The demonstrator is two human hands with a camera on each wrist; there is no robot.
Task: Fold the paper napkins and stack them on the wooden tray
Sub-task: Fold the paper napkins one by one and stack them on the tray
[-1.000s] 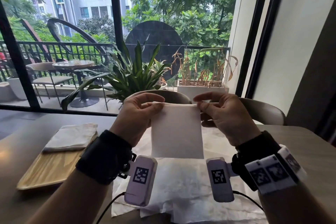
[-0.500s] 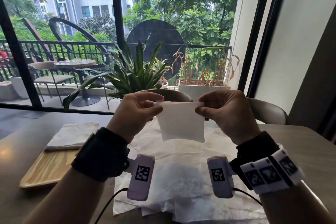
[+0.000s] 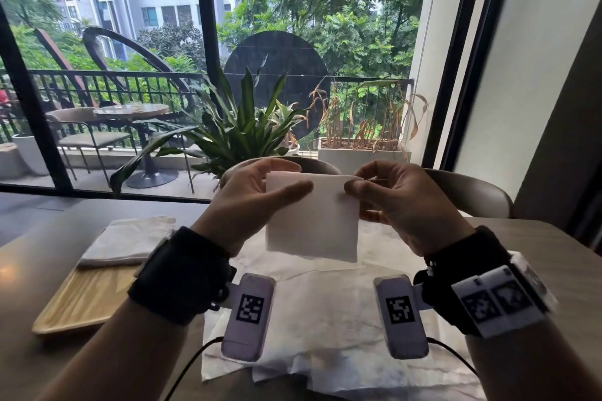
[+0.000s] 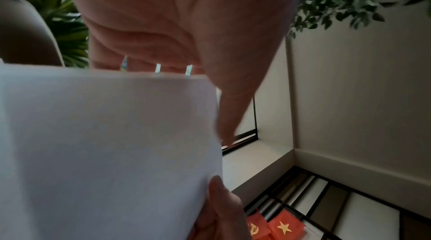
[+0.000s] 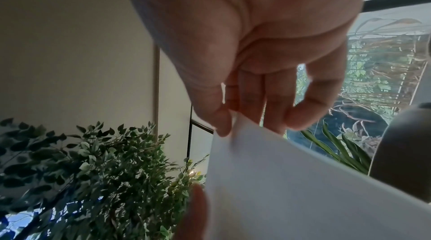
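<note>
I hold a folded white napkin upright in the air above the table. My left hand grips its upper left corner, thumb across the front and fingers behind. My right hand pinches the upper right corner. The left wrist view shows the napkin filling the lower left, and the right wrist view shows the napkin under my fingers. A wooden tray lies at the left with a stack of folded napkins at its far end. Unfolded napkins lie spread on the table below my hands.
The brown table runs to the window. Two grey chair backs stand across it. A green potted plant sits behind the glass.
The tall hanging napkin has been folded up to about half its height. My left thumb now reaches further across its front, and both hands have lifted slightly.
</note>
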